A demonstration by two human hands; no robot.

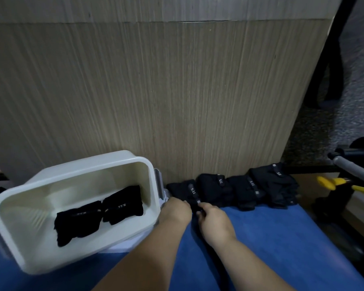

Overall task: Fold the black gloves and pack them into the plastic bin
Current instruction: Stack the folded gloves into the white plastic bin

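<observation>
A cream plastic bin [15, 211] stands at the left on the blue surface, and two folded black gloves [97, 215] lie on its floor. Several black gloves [240, 190] lie in a row along the foot of the wooden panel, right of the bin. Both hands are on the leftmost glove [183, 190] of that row. My left hand [174, 211] grips its near left edge, next to the bin's corner. My right hand [214, 221] pinches its near edge by the small wrist tab. The part of the glove under my hands is hidden.
A tall wood-grain panel [156, 91] rises right behind the gloves. The blue surface [282, 238] ends at the right, where a yellow-handled tool [334, 183] and a grey tube [349, 164] lie lower down. Dark chair parts stand on the speckled floor at the far right.
</observation>
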